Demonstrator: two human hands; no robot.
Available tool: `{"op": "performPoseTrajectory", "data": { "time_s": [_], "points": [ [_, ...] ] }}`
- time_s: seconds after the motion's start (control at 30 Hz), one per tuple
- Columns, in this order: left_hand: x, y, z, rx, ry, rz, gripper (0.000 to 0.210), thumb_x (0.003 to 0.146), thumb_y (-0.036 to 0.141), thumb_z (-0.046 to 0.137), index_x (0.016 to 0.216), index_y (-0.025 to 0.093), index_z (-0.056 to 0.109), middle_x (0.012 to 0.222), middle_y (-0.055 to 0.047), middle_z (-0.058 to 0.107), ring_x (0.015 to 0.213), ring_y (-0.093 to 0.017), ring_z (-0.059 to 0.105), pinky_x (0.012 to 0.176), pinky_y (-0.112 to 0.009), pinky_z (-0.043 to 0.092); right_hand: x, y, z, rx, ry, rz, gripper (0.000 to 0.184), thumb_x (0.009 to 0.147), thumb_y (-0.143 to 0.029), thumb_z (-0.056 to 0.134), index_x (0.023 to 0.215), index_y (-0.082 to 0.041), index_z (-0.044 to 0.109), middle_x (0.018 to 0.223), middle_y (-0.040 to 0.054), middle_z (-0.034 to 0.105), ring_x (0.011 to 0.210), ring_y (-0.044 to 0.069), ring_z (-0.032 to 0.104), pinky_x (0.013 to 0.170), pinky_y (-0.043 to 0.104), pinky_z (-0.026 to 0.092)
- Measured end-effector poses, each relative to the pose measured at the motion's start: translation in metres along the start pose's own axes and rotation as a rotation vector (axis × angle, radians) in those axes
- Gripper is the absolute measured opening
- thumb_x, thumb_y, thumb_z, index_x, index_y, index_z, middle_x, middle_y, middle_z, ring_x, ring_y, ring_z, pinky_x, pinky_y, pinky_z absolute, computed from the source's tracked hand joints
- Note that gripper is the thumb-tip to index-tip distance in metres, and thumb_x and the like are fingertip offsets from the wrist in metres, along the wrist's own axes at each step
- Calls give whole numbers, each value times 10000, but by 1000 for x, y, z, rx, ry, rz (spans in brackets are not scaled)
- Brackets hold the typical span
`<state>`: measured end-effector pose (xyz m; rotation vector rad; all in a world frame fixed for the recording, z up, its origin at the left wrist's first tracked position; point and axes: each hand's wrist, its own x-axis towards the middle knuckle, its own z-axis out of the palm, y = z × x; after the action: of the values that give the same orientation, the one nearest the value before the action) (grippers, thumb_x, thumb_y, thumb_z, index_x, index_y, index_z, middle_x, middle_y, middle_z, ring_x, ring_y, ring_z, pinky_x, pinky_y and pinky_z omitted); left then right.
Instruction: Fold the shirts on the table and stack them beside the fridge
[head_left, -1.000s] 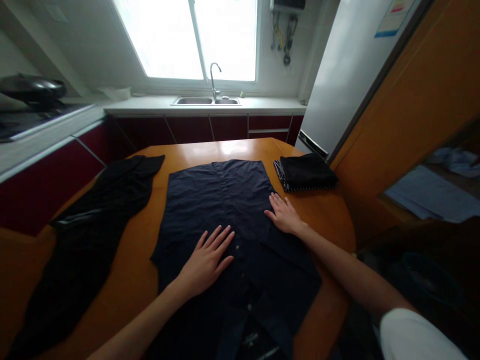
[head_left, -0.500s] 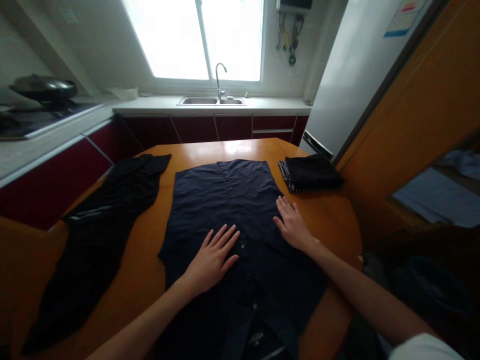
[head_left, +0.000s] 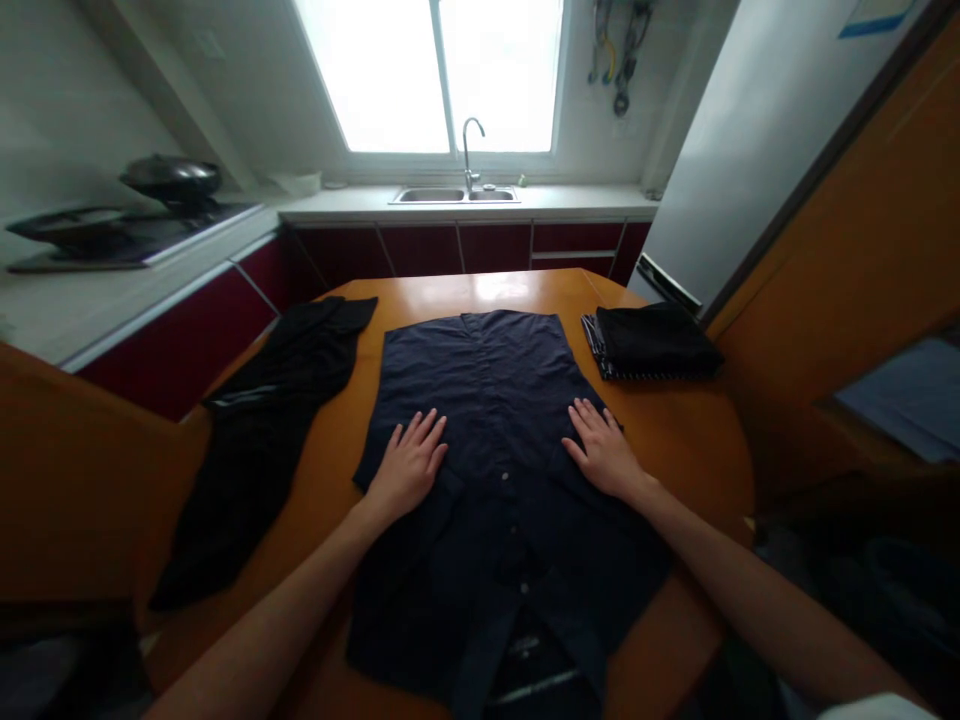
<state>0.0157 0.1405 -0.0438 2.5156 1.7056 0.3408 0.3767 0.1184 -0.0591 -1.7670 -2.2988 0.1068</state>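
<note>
A dark navy button-up shirt (head_left: 480, 400) is spread front side up on the wooden table (head_left: 337, 440), its collar toward me and its hem toward the window. My left hand (head_left: 409, 465) lies flat on the shirt's left part, fingers apart. On the right part rests my right hand (head_left: 604, 455), palm down near the shirt's side edge, fingers stretched out. Neither hand grips the cloth. Small light buttons run down the middle, and a label area shows inside the open collar.
A black garment (head_left: 262, 440) lies lengthwise along the table's left side. Folded dark cloths (head_left: 660, 340) are stacked at the right. Beyond the table are a counter with a sink (head_left: 435, 196), a stove with a pan (head_left: 171, 180) and a fridge (head_left: 720, 150).
My left hand has moved left across the shirt, from near the button line toward the side. My right hand stays on the right part. The camera view has shifted slightly left.
</note>
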Motion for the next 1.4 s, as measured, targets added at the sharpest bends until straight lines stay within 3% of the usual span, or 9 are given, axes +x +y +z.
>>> {"op": "performPoseTrajectory", "data": {
  "time_s": [0.2,0.33,0.47,0.63,0.83,0.93,1.03,1.23,1.4],
  "points": [
    [-9,6,-3,44,-35,15,561,1062,453,318,1580,240,331,1641,-80,304,1530,-294,224,1205,-590,222,-7,-12,-10,53,99,-74,611,1038,-428,335,1568,-123,350,1651,125,273,1548,250,154,1242,505,168],
    [-25,21,-5,58,-88,101,568,1067,465,315,1586,234,315,1651,-76,276,1537,-278,203,1218,-573,197,-11,-22,-7,63,-3,-211,621,1039,-457,347,1577,-146,335,1665,115,223,1551,241,131,1241,506,168],
    [-44,31,-6,49,-87,153,569,1069,466,332,1595,255,282,1664,-87,230,1543,-274,180,1222,-553,196,-16,-30,-1,63,-66,-247,635,1037,-466,363,1586,-152,307,1667,135,189,1549,255,131,1233,536,176],
    [-84,49,-25,-38,-246,329,624,1069,436,368,1621,309,107,1683,-49,147,1554,-257,114,1237,-541,154,-47,-34,-10,151,-158,-404,615,1054,-401,359,1613,-186,216,1670,115,169,1548,243,113,1239,542,165],
    [-146,77,-54,-201,-304,360,754,1052,500,385,1620,270,-53,1680,-79,129,1544,-248,171,1252,-482,170,-106,-37,-51,369,-341,-496,690,1041,-377,426,1627,-235,91,1678,95,131,1548,233,96,1251,525,148],
    [-171,87,-60,-247,-357,431,930,947,642,524,1628,273,9,1678,-92,141,1538,-299,182,1246,-516,182,-130,-44,-67,447,-442,-617,910,912,-448,660,1625,-273,122,1675,100,145,1544,282,109,1250,557,113],
    [-185,92,-56,-207,-398,472,968,885,599,659,1624,317,101,1665,-76,216,1533,-331,185,1232,-589,174,-145,-50,-67,464,-507,-684,970,834,-408,749,1618,-284,191,1662,106,212,1536,303,157,1246,583,94],
    [-193,97,-37,-213,-236,487,674,1007,378,555,1604,296,254,1568,-89,443,1476,-283,361,1211,-501,319,-150,-54,-53,459,-397,-741,591,942,-245,601,1515,-220,461,1551,113,470,1477,263,357,1248,529,195],
    [-192,105,-41,-426,-182,335,429,986,312,596,1414,288,572,1274,-107,640,1231,-243,569,1049,-398,489,-150,-57,-57,556,-271,-610,263,973,-198,542,1183,-223,698,1216,95,695,1190,222,616,1054,399,485]
  ]
}}
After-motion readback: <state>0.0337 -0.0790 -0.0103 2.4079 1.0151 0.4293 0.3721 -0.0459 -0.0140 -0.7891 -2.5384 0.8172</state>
